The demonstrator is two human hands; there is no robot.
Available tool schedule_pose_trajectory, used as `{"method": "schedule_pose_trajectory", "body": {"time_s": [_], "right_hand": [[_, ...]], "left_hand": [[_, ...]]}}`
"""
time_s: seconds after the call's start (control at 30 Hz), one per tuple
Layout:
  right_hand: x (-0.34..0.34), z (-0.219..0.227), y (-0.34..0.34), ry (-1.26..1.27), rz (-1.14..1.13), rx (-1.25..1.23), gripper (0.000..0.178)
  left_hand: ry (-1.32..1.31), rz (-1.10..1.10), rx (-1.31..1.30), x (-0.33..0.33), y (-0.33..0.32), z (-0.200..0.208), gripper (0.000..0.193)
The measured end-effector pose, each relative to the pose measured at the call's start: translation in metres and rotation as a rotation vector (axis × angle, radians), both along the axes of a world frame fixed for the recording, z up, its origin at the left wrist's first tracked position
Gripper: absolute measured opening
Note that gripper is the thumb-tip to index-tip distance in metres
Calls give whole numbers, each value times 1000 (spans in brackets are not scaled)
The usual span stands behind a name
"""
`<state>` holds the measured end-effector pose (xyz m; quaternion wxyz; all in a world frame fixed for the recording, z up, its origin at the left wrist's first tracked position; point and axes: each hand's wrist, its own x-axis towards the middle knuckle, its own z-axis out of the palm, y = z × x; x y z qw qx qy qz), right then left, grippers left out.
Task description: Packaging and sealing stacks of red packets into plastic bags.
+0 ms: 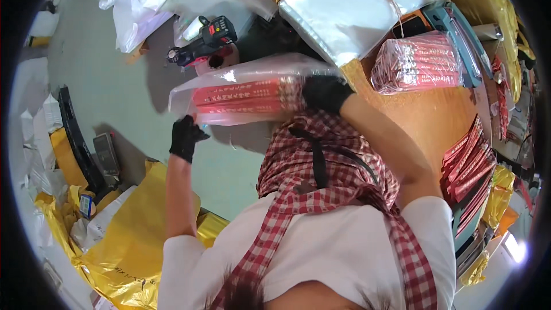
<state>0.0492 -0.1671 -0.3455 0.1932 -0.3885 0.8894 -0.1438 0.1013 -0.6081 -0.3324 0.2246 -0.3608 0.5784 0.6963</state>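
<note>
A clear plastic bag (178,99) with a stack of red printed packets (235,97) inside is held up in front of my apron. My right hand (327,93), in a black glove, grips the right end of the packed stack; some of its fingers are hidden. At the bag's lower left corner, my black-gloved left hand (188,138) has its fingers pinched on the plastic edge. Loose film extends past the packets on the left and above them.
Right of me, a wrapped red bundle (416,62) sits on a wooden table (425,120) beside a stack of clear bags (344,8). More red packets (468,166) fan out at the table's edge. Beyond my hands lies a cordless power tool (206,41). Yellow sacks (126,241) lie lower left.
</note>
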Motion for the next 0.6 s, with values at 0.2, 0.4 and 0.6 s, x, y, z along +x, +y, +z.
{"method": "schedule_pose_trajectory", "body": {"time_s": [0.2, 0.4, 0.6], "right_hand": [[-47, 98, -14, 647, 21, -17, 8], [-27, 65, -20, 585, -228, 126, 12], [48, 66, 19, 374, -267, 81, 11]], "left_hand": [[100, 118, -86, 21, -20, 40, 13], [110, -51, -203, 22, 1, 22, 19], [440, 45, -200, -16, 19, 37, 32]]}}
